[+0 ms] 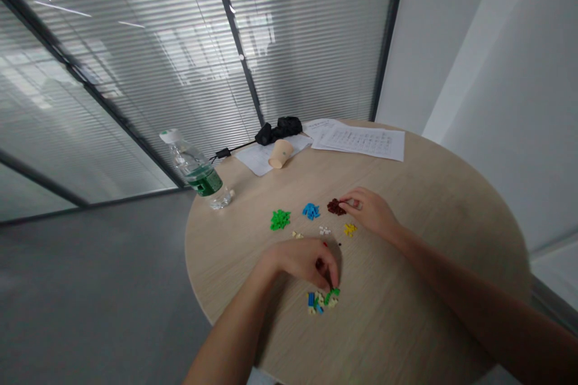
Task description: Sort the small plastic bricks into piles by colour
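Note:
My left hand [311, 261] is closed in a pinch, its fingertips down at a small mixed pile of toy bricks [320, 301] in green, blue and cream. What those fingers hold, if anything, is hidden. Farther back, my right hand [372, 212] pinches at the right edge of a pile of dark brown bricks [335, 207]; anything between its fingertips is too small to name. Around them lie piles of blue bricks [311, 211], green bricks [280, 219], yellow bricks [350, 229] and white bricks [324, 230]. Some cream bricks [297, 234] show just beyond my left hand.
The round wooden table [433, 192] carries a plastic bottle [196, 171] with a green label at its left edge. A paper cup [280, 154] lies tipped over near a black bundle [284, 128] with a cable. Printed sheets [361, 141] lie along the back edge.

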A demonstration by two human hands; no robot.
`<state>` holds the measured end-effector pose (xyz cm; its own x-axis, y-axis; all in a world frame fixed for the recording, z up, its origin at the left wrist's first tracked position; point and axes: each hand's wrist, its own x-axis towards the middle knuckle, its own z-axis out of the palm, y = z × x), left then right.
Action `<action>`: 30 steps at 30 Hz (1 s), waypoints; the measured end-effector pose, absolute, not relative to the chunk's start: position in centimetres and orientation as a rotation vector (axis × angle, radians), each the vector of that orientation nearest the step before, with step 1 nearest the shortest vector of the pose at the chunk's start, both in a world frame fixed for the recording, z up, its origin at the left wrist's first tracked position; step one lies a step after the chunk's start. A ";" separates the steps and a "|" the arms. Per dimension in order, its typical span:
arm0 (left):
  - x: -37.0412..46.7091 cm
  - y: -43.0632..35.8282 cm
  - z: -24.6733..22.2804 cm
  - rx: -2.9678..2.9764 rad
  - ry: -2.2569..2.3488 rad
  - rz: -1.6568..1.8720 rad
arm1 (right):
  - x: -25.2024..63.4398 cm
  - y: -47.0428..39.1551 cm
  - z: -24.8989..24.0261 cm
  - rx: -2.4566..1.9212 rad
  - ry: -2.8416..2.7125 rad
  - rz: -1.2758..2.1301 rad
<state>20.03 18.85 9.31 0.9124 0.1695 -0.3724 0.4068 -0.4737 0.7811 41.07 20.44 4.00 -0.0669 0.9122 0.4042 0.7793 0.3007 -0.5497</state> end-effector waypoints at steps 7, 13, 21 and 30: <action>20.1 18.9 9.2 2.134 0.417 -0.294 | 40.5 19.0 5.4 -1.389 -1.875 0.171; 20.1 18.7 9.2 2.174 0.419 -0.304 | 39.7 17.8 6.2 -1.199 -1.976 0.210; 19.0 19.8 10.1 2.247 0.657 -0.094 | 39.4 17.4 6.4 -1.103 -2.052 0.190; 16.0 22.1 10.8 2.335 1.292 0.296 | 38.9 15.8 7.9 -1.024 -2.482 0.435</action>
